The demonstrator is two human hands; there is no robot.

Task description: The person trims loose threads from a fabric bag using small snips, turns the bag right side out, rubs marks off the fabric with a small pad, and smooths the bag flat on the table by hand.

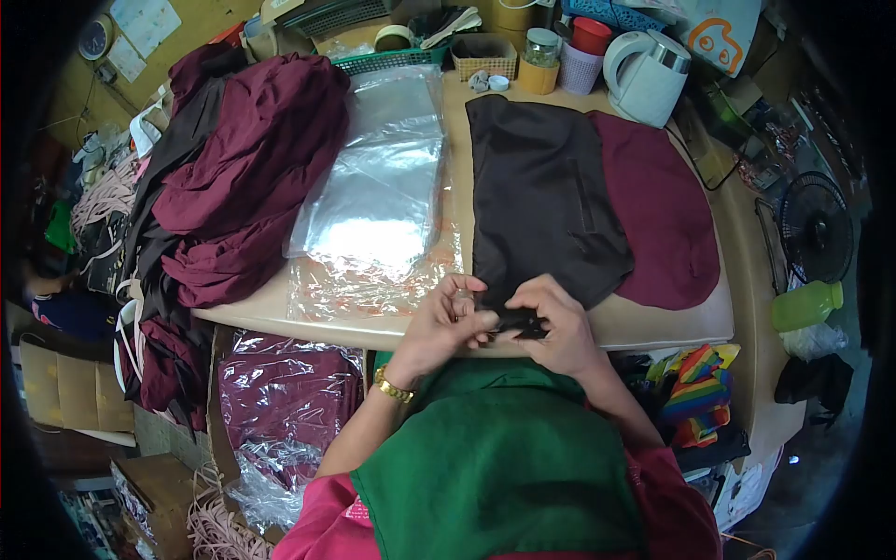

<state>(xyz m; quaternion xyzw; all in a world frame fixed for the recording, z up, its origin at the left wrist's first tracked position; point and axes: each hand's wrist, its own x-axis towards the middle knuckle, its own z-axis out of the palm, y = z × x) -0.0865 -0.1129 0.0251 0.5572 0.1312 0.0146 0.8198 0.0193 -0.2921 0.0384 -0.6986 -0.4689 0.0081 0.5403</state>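
Note:
A black-and-maroon cloth piece lies flat on the table, its black part (541,187) to the left and its rounded maroon part (658,215) to the right. At the near corner of the black part, my left hand (443,327) is closed, thumb and fingers pinching the cloth's edge. Close beside it, my right hand (565,327) curls around a small black object (521,324), whose kind I cannot make out. Both hands are just above the table's front edge. A gold watch (393,385) is on my left wrist.
Maroon and black cloth (252,168) is heaped at the table's left. Clear plastic bags (383,177) lie beside it. A white kettle (649,77), a jar (541,49) and baskets (483,58) line the back. Below the front edge is a plastic-wrapped maroon bundle (289,392).

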